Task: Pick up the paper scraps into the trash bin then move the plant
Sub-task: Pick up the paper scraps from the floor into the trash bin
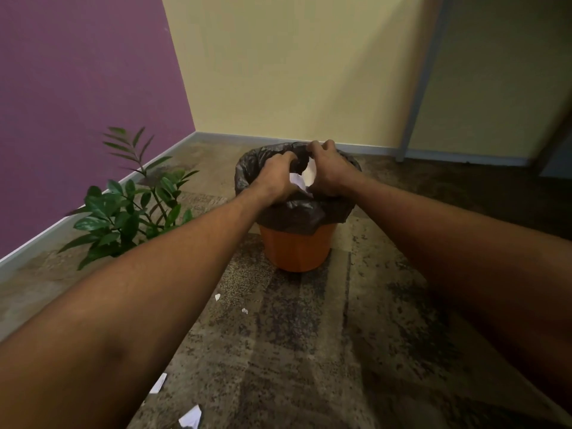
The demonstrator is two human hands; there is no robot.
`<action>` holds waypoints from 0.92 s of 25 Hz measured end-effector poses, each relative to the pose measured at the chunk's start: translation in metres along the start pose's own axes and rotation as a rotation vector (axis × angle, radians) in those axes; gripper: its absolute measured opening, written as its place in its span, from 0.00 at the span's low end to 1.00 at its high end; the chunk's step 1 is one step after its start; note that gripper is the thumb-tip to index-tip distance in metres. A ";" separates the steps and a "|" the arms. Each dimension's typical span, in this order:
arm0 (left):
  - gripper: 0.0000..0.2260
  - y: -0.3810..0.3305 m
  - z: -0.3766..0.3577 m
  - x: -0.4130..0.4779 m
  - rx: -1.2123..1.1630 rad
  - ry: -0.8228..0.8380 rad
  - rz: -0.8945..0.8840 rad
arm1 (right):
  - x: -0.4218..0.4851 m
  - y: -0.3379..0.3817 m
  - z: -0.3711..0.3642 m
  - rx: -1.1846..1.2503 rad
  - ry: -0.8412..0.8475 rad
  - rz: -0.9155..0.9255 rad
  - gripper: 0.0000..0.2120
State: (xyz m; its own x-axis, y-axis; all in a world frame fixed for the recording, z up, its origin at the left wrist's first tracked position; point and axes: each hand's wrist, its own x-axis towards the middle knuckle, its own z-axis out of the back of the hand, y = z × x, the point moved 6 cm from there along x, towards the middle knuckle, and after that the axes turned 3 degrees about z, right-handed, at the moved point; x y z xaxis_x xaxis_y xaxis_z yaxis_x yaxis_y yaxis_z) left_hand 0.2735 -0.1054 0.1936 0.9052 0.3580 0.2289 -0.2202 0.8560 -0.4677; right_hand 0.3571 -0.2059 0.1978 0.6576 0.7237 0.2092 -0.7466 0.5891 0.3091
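Note:
An orange trash bin (295,250) lined with a black bag (247,168) stands on the floor near the room's corner. Both my hands hover over its mouth, cupped together around white paper scraps (305,178). My left hand (275,178) holds the scraps from the left, my right hand (329,171) from the right. More white scraps lie on the floor: two tiny ones (217,296) (244,311) in front of the bin, and bigger pieces (158,383) (191,418) near my left forearm. The green leafy plant (123,209) stands left of the bin; its pot is hidden by my arm.
A purple wall (77,88) runs along the left, a yellow wall (294,72) behind the bin. A grey-blue post (424,78) rises at the back right. The worn, stained floor (325,351) stretches between me and the bin.

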 end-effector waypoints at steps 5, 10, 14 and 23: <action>0.15 -0.001 0.020 -0.010 0.029 -0.135 0.042 | -0.002 0.009 0.017 0.031 0.002 -0.039 0.37; 0.04 -0.004 0.046 -0.042 0.055 -0.250 -0.047 | -0.020 0.049 0.027 -0.066 -0.195 0.139 0.12; 0.09 0.004 0.058 -0.081 0.125 -0.254 -0.149 | -0.054 0.101 0.015 -0.192 -0.279 0.340 0.06; 0.05 0.093 0.036 -0.196 0.184 0.034 -0.019 | -0.137 0.172 -0.088 0.045 0.091 0.317 0.06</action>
State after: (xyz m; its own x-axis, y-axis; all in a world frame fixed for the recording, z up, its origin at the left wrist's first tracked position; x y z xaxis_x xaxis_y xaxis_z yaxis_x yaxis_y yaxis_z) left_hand 0.0621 -0.0822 0.1362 0.9210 0.3308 0.2058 -0.2627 0.9174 -0.2989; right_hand 0.1296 -0.1723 0.1404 0.3796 0.8991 0.2181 -0.9064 0.3141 0.2826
